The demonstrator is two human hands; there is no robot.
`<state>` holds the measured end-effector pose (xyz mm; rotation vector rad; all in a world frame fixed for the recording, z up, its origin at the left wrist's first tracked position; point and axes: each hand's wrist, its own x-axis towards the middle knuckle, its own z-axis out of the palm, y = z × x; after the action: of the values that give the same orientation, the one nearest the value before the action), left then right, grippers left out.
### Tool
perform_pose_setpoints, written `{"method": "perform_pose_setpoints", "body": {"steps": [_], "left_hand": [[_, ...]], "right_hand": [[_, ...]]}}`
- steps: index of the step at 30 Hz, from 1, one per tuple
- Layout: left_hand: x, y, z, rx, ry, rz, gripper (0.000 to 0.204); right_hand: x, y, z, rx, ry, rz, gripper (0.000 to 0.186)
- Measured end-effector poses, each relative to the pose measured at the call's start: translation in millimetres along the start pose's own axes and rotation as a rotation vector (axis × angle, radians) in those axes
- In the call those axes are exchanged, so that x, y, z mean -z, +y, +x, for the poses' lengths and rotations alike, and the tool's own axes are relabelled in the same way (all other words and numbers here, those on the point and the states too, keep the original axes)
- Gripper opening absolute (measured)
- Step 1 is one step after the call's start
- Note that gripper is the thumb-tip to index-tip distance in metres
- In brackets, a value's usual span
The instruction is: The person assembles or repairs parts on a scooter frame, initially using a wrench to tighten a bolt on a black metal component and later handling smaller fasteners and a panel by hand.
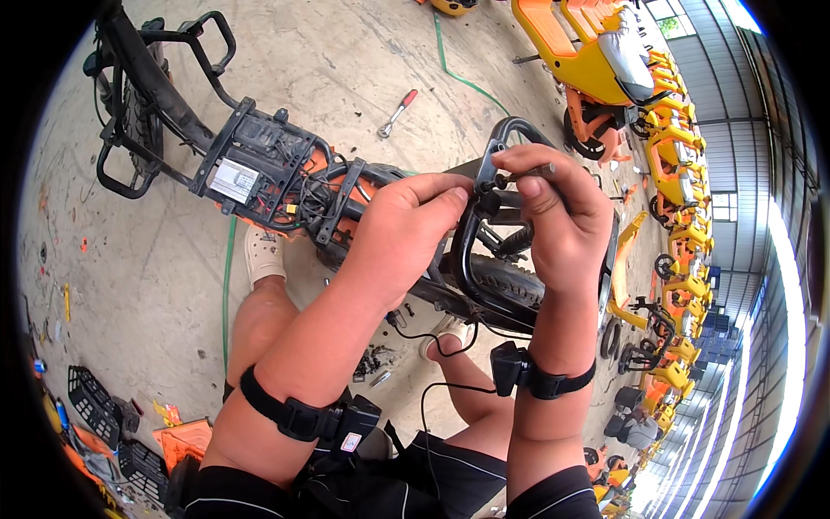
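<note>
Bolt (499,182) on the black curved rack bar (471,227) of the overturned bike sits just left of the right hand (562,225), whose fingers pinch a thin tool (532,173) lying sideways toward it, while the left hand (406,229) fingers press together against the bar.
</note>
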<state>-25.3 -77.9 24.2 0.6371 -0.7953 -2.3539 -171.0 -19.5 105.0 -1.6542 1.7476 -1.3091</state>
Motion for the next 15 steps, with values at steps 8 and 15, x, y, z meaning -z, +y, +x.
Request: {"method": "perform_pose_setpoints", "body": {"steps": [8,15], "left_hand": [[0.4,2.2,1.2,-0.005,-0.024,-0.002,0.027],[-1.1,4.4,1.8,-0.002,-0.011,0.009,0.026]], "right_hand": [[-4.4,-1.0,-1.4,-0.115,0.058,-0.028,0.015],[-4.6,-2.3,-1.0,-0.141,0.108,0.044,0.012]]}}
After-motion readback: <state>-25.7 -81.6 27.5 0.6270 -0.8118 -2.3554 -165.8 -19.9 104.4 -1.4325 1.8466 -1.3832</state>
